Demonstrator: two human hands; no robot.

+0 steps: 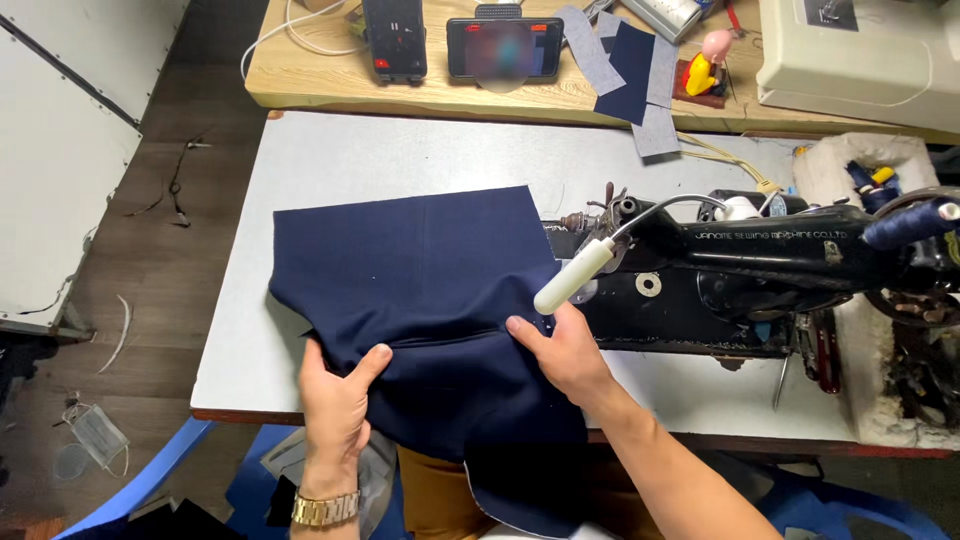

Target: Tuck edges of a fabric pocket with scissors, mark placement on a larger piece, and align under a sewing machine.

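Left hand (335, 400) is pinching the navy fabric (420, 290) at the tabletop (330, 160) edge while your right hand (560, 350) is pressing it flat, fingers together, beside the black sewing machine (760, 265), probably keeping that seam taut.

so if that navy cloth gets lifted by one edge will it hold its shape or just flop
Probably flop: the navy cloth already folds and droops over the table edge. It looks light, bunching under the left hand. It would likely slide easily on the smooth tabletop when the right hand pushes.
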